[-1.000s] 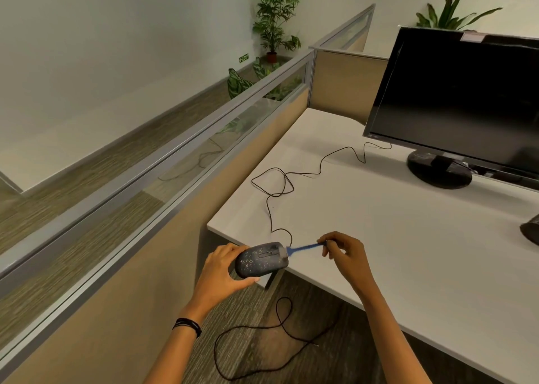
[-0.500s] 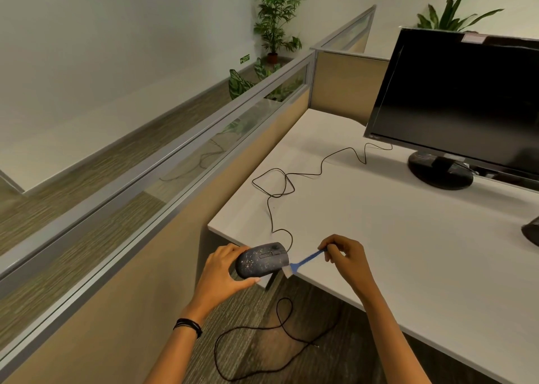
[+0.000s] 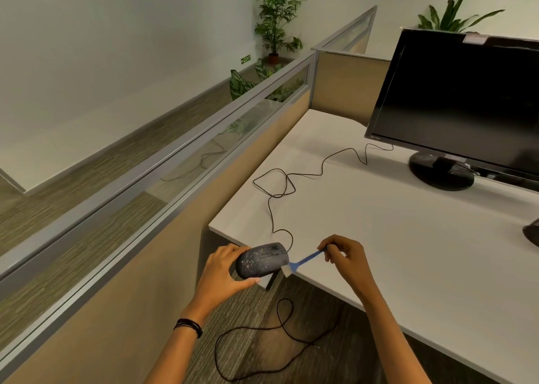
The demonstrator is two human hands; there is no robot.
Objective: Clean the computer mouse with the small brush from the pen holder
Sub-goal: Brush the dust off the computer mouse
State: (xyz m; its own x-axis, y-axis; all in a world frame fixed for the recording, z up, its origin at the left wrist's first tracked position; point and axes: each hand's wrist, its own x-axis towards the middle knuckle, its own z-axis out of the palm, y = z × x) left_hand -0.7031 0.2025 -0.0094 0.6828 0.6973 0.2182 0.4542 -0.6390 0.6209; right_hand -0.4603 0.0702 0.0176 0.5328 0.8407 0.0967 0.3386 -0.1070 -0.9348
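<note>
At the far left of the action, the left hand [image 3: 224,270] cups the computer mouse [image 3: 262,259] from its rear end, fingers over the far side and thumb under the near side, so this grip is closed around the body. The mouse is held in the air just off the front corner of the counter [image 3: 408,238], above the floor, its dark shell speckled with pale flecks of dust. It looks light and rigid, a hard plastic shell that is probably a little slick, so a wrap around the rear flanks is a sound place to hold it: that leaves the buttons, wheel and front edge free for brushing. Its cable [image 3: 280,191] runs from the nose back across the counter in loose loops toward the monitor [image 3: 460,98]; it has slack, yet a sharp pull could tug it.

Just right of the mouse, the small brush [image 3: 303,261] has its pale bristle head at the mouse's front right corner, touching or nearly so. The thin blue handle looks light and slightly flexible, the bristles soft.

Further right, the right hand [image 3: 345,257] pinches the handle's far end between fingertips and thumb, a narrow closed grip suited to gentle flicking strokes.
</note>
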